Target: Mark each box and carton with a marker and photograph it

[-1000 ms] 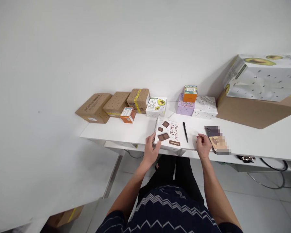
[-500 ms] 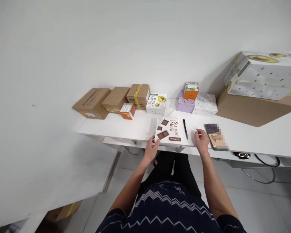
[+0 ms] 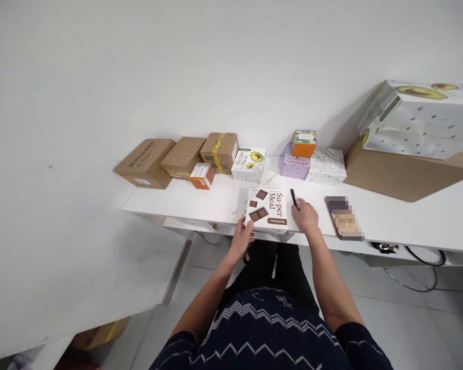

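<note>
Chocolate-print box flat on white worktop, close to the front edge. Left hand at near-left corner of box, thumb at the top edge, fingers bent along the side. Touching, but cannot tell whether pinched tight or merely resting. Black pen just right of box, far end bare, near part hidden under right hand. Right fingers bent at pen; cannot tell whether clamped on it or only in contact. Hands apart, 1 to either side of box.

Farther right of box: phone, partly pixelated. Beyond box, slightly left: avocado-print box. Beyond box, to the right: lilac carton with 1 small orange carton stacked above.

Handling, as judged: settle thumb and 2 fingertips on the barrel before any lift. Slim, so probably apt to roll if nudged sideways. Raise straight up, clear of box's right side. Keep left-hand pressure light at the corner: enough against sliding, too little for denting likely thin card.
</note>
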### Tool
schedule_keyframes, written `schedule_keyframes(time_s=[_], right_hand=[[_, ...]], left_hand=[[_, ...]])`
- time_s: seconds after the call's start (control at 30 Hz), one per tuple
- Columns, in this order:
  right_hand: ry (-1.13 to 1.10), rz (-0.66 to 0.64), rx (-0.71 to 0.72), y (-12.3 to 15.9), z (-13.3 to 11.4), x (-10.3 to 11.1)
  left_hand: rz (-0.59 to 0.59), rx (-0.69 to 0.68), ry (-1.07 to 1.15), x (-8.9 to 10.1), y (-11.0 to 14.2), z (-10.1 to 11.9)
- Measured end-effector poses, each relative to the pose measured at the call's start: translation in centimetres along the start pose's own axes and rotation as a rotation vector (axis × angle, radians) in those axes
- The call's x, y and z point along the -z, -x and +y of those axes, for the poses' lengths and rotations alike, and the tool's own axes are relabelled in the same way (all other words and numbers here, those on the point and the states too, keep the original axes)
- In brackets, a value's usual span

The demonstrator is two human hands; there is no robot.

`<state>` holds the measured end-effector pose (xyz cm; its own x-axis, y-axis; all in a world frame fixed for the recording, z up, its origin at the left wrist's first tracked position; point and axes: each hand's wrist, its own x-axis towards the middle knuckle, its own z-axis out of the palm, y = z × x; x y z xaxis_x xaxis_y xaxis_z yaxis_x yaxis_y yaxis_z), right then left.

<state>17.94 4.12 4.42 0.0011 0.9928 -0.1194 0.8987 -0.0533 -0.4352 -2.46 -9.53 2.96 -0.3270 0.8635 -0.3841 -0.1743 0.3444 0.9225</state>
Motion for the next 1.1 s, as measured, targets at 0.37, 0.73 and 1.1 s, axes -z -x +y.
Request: schedule_keyframes(time_s=[0.37, 0.73, 1.1], right_hand=[[-0.931, -0.041, -0.069, -0.1, 3.5, 0.7], [-1.354, 0.093, 0.044, 4.2, -0.3, 3.5], [-1.360, 0.128, 0.035, 4.7, -0.5, 1.8]], left_hand=[[-0.170, -0.046, 0.564, 0.3, 0.9, -1.7], [-0.420, -0.420, 0.176, 0.9, -1.3, -0.1], [-0.062, -0.633, -0.535, -0.5, -6.7, 2.3]])
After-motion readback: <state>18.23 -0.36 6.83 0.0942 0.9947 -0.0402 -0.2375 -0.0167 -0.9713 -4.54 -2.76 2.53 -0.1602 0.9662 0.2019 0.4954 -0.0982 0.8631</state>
